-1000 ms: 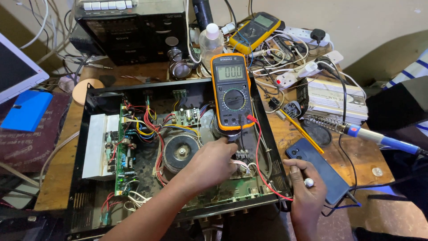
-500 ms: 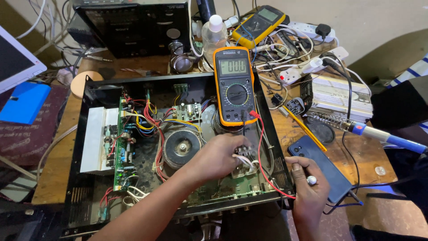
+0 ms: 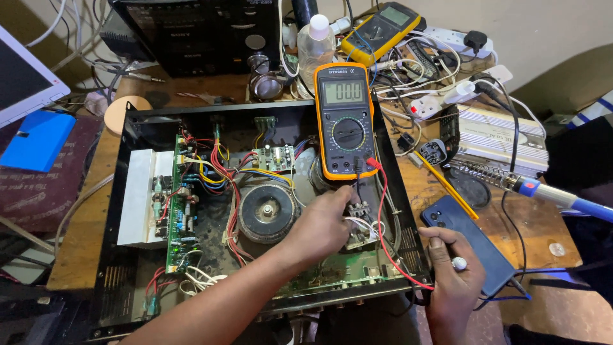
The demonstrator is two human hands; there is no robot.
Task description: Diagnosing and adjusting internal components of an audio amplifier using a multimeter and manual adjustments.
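An opened black amplifier chassis (image 3: pixel 121 255) lies on the wooden bench, showing a round toroidal transformer (image 3: pixel 265 211), a green circuit board (image 3: pixel 179 220) and coloured wires. An orange multimeter (image 3: pixel 345 121) leans on the chassis's right side, with red and black leads plugged in. My left hand (image 3: pixel 325 223) reaches into the chassis and pinches something small by a connector block with white wires; a probe there is hidden by the fingers. My right hand (image 3: pixel 454 281) rests at the chassis's right edge, gripping a thin white-tipped probe where the red lead ends, next to a dark blue phone (image 3: pixel 476 246).
A soldering iron with a blue handle (image 3: pixel 562 195) lies at the right on its coil stand. A yellow pencil (image 3: pixel 444 185), a silver box (image 3: pixel 501 137), a power strip (image 3: pixel 447 96), a second yellow multimeter (image 3: pixel 383 29), a plastic bottle (image 3: pixel 316 45) and a black audio unit (image 3: pixel 198 32) crowd the back.
The view has shifted slightly. My left hand has slid a little to the right inside the chassis toward the connector block. My right hand stays by the phone.
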